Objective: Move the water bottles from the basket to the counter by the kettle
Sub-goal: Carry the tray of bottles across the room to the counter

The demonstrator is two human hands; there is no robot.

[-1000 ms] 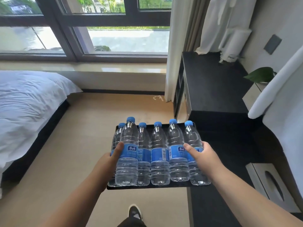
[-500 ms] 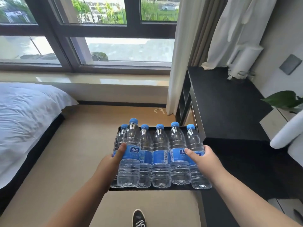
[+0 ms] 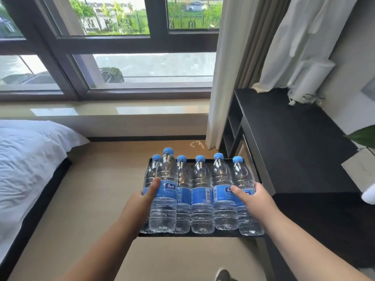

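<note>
Several clear water bottles [image 3: 202,197] with blue caps and blue labels stand upright in a row on a flat black tray [image 3: 200,234], which I carry in front of me above the floor. My left hand [image 3: 142,199] grips the tray's left side, thumb pressed against the tallest-looking bottle [image 3: 165,191]. My right hand [image 3: 251,197] grips the right side, thumb across the rightmost bottle [image 3: 243,179]. The dark counter [image 3: 288,142] runs along the right, its edge touching the tray's far right corner in view. No kettle is visible.
A bed with white linen [image 3: 26,165] lies at the left. A large window [image 3: 121,57] and sill are ahead, curtains [image 3: 227,67] at the counter's far end. A green leaf [image 3: 363,136] pokes in at right. My shoe [image 3: 223,275] shows on the tan floor.
The view has tilted up and moved forward toward the window; the tray with bottles stays held in both hands, now closer to the counter's front edge.
</note>
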